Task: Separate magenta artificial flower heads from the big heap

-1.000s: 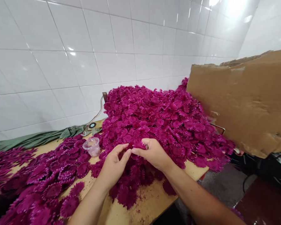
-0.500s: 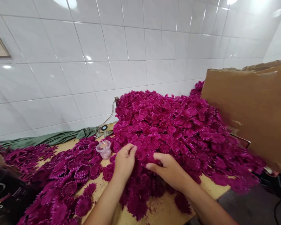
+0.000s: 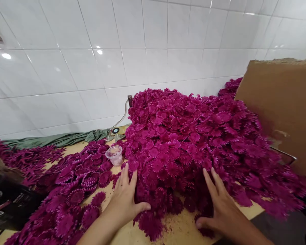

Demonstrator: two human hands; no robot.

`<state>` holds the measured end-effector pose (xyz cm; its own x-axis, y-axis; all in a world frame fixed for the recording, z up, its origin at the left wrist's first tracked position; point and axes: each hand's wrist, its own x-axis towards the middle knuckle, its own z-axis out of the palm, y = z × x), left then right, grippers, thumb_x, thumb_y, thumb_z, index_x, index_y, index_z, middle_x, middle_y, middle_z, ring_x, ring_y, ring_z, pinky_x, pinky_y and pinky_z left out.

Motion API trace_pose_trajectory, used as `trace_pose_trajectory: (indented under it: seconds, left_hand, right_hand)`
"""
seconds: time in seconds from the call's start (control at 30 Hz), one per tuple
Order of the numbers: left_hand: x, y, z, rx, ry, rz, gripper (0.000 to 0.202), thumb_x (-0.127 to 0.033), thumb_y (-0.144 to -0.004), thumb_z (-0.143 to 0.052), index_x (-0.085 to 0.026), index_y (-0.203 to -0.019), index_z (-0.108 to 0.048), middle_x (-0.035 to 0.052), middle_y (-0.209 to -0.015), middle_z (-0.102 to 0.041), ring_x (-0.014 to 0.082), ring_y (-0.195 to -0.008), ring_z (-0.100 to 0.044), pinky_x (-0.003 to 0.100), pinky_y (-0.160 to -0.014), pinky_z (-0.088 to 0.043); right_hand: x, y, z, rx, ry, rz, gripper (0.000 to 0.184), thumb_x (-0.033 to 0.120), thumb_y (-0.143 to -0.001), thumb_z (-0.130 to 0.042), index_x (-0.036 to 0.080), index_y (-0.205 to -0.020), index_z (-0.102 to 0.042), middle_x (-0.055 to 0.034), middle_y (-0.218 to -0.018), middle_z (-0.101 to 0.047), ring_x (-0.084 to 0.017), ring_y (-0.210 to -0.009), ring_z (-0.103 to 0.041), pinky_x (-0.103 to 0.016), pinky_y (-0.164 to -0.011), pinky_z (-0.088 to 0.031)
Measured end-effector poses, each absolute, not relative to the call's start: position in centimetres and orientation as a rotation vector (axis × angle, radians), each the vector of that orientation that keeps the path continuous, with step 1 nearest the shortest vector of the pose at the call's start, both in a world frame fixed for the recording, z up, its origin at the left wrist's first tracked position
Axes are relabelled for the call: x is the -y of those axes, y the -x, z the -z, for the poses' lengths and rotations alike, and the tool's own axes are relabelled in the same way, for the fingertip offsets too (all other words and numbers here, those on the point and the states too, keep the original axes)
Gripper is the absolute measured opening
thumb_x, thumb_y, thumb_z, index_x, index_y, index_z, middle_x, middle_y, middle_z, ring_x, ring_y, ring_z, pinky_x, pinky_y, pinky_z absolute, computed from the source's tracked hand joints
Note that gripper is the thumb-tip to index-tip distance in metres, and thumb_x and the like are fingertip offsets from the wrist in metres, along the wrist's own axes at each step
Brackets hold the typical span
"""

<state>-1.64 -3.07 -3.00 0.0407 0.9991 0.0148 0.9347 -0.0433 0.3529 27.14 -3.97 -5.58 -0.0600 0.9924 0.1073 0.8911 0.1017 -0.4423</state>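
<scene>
A large heap of magenta artificial flower heads rises in the middle of the table. My left hand is open at the heap's near left side, fingers spread and thumb toward the flowers. On the opposite side, my right hand is also open, its fingertips against the near right flowers. Nothing shows gripped in either hand. A loose flower head lies on the table between the hands. Just beyond my left fingertips stands a small clear plastic cup.
More flower heads spread over the left of the table. A dark printed package stands at far left. Green cloth lies along the tiled wall. A cardboard sheet borders the heap on the right.
My hands have moved apart, to either side of the heap's front, and their bent fingers have opened out. The view has tilted down a little.
</scene>
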Motion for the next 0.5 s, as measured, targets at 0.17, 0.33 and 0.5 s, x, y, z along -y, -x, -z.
trace_pose_trajectory:
  seconds: [0.17,0.33,0.5]
  left_hand:
    - [1.1,-1.4,2.8,-1.938,-2.077,-0.367,0.086,-0.032,-0.065,-0.06,-0.007,-0.138,-0.021,0.0234,-0.148,0.004,0.0388,-0.132,-0.019,0.047,-0.104,-0.025]
    - [-1.2,-3.9,2.2,-1.837,-2.103,-0.404,0.068,-0.01,-0.062,-0.053,-0.002,-0.127,-0.036,0.0266,-0.136,-0.031,0.0342,-0.122,-0.04,0.041,-0.099,-0.034]
    - [-2.6,-5.2,2.7,-1.6,-2.049,-0.621,0.063,-0.017,-0.059,-0.06,-0.006,-0.119,-0.044,0.0211,-0.122,-0.047,0.0323,-0.119,-0.041,0.043,-0.099,-0.035]
  right_hand:
    - [1.9,-21.7,3.7,2.089,1.786,-0.572,0.128,0.04,-0.046,-0.076,0.018,-0.141,0.008,-0.0226,-0.146,0.006,-0.037,-0.134,-0.005,-0.047,-0.104,-0.021]
    - [-0.7,-19.4,3.3,2.149,1.678,-0.637,0.129,0.037,-0.04,-0.08,0.02,-0.141,-0.002,-0.0224,-0.144,-0.003,-0.038,-0.13,-0.024,-0.046,-0.101,-0.027]
    - [-3.2,-18.3,3.1,2.173,1.558,-0.481,0.078,0.024,-0.061,-0.067,0.015,-0.131,-0.034,-0.0219,-0.135,-0.032,-0.032,-0.116,-0.047,-0.039,-0.09,-0.04]
